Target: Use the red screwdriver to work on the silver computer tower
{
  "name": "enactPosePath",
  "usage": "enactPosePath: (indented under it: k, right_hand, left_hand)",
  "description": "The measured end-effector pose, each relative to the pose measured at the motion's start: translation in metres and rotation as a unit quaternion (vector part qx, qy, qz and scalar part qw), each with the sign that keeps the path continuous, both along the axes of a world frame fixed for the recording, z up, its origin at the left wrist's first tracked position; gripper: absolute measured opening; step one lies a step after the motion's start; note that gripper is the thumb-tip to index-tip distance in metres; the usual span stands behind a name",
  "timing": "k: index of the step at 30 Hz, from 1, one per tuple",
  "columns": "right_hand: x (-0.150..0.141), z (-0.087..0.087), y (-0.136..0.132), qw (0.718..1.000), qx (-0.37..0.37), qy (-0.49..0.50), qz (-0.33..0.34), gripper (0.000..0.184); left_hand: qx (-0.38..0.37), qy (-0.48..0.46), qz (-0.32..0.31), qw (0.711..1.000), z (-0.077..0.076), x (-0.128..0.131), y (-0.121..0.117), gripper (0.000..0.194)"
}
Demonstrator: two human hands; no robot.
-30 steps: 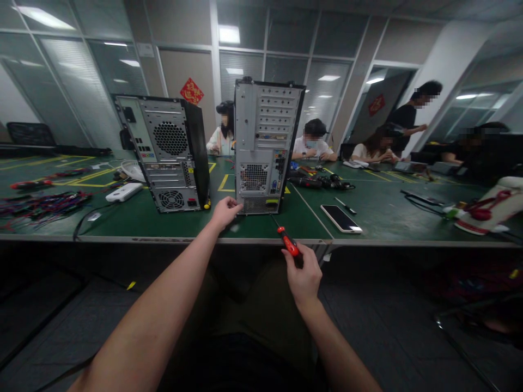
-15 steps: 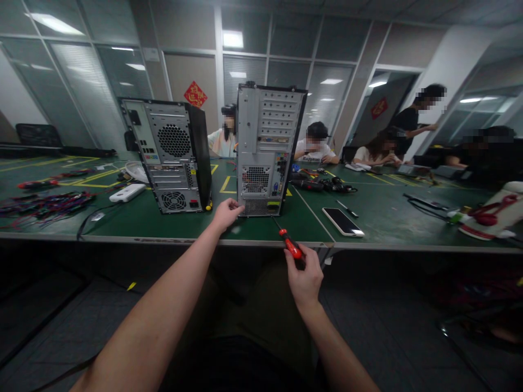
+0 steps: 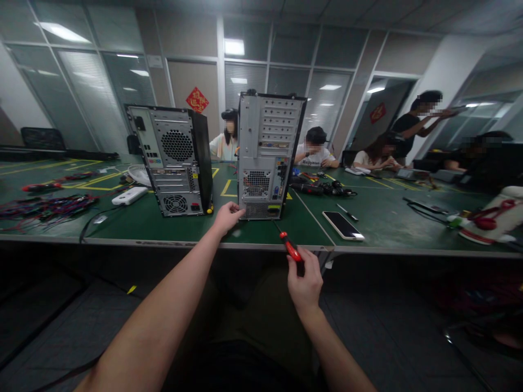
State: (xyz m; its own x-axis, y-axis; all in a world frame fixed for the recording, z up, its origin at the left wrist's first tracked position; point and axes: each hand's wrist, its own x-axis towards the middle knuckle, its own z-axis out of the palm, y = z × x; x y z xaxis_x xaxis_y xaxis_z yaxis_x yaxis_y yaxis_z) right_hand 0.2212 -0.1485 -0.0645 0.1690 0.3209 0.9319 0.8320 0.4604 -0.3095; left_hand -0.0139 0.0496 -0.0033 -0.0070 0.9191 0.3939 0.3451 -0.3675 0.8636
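Observation:
A silver-grey computer case [image 3: 267, 122] stands upright on the green table [image 3: 249, 234], its back panel toward me. My left hand [image 3: 229, 218] is closed at the lower left corner of this case, with fingertips pinched against its edge. In my right hand [image 3: 305, 277] is a red-and-black screwdriver [image 3: 292, 249], held by its handle. Its thin shaft points up and to the left, with the tip near the bottom edge of the case; contact cannot be made out. Left of it stands a second computer case [image 3: 175, 163], also showing its back panel.
A phone [image 3: 342, 225] and a small pen-like tool [image 3: 347, 212] lie to the right. Bundled cables [image 3: 53, 207] and a white power strip [image 3: 129, 196] are on the left. Black cables [image 3: 327, 187] lie behind. Several people are around the table's far side.
The view has tipped up slightly, so the table and cases sit lower. My hands keep nearly the same pose, screwdriver still held. A standing person at the back right has raised their arms.

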Motion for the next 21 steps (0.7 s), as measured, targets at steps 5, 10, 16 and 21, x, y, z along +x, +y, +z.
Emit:
enactPosePath:
  k: [5, 10, 16, 21]
  right_hand:
    - [0.0012, 0.0017, -0.0012, 1.000, -0.002, 0.010, -0.003, 0.026]
    - [-0.0023, 0.0008, -0.0013, 1.000, -0.001, -0.026, 0.014, 0.035]
    - [-0.0032, 0.0017, -0.0021, 1.000, 0.005, -0.012, -0.004, 0.031]
    - [-0.0011, 0.0011, -0.0007, 1.000, -0.001, 0.020, -0.007, 0.026]
  left_hand:
    - [-0.004, -0.002, -0.004, 1.000, -0.0004, -0.0003, 0.0006, 0.026]
    - [-0.007, 0.002, -0.001, 1.000, 0.0005, -0.0008, -0.0005, 0.026]
    - [-0.008, -0.004, -0.001, 1.000, -0.0002, 0.0006, -0.0002, 0.024]
    - [0.001, -0.003, 0.000, 1.000, -0.0012, 0.0011, 0.0015, 0.024]
